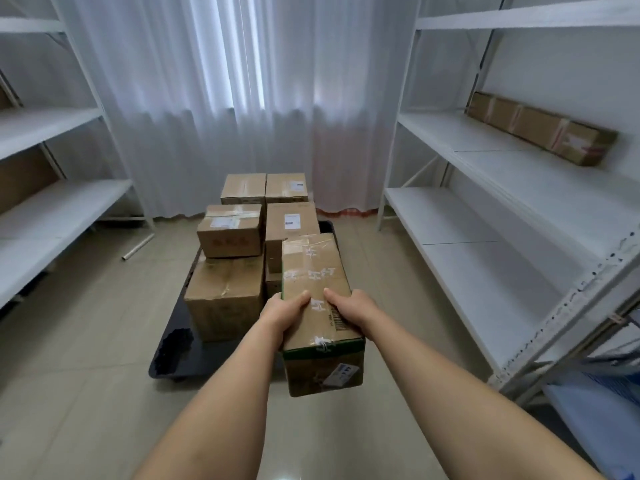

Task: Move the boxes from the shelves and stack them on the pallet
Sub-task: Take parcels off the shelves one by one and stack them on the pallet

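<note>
I hold a long cardboard box (313, 271) with green edging and white tape out in front of me, over the near right part of the black pallet (204, 355). My left hand (285, 311) grips its left side and my right hand (349, 308) its right side, thumbs on top. Several brown boxes are stacked on the pallet: a large one (225, 296) at the near left with a smaller taped one (230, 230) on top, a taller one (291, 223) behind my box, and two at the back (263, 188).
White metal shelves stand on both sides. On the right shelf lies a long flat carton (540, 131). A brown box (24, 178) shows on the left shelf. A white tube (138, 247) lies on the tiled floor left of the pallet. White curtains hang behind.
</note>
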